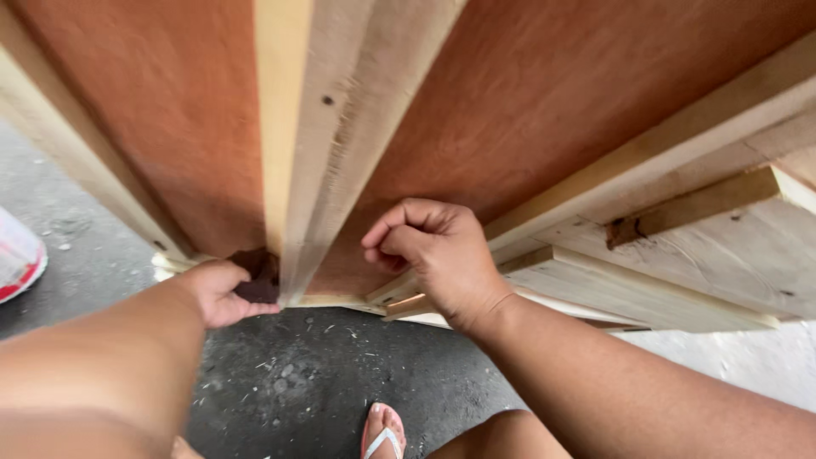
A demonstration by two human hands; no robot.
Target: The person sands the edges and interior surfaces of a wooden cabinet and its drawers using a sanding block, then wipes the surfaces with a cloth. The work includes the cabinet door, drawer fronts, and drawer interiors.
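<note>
My left hand (219,291) is shut on a small dark brown piece, likely sandpaper (259,279), pressed against the lower end of a pale wooden centre rail (327,127). The rail runs up a framed panel of reddish-brown plywood (518,93). My right hand (435,255) rests on the panel's lower edge just right of the rail, its fingers curled into a loose fist with nothing seen in it.
Pale wooden boards (680,272) are stacked at the right under the panel. Dark concrete floor (314,374) with wood chips lies below. My foot in a flip-flop (382,435) shows at the bottom. A white and red object (17,259) sits at the left edge.
</note>
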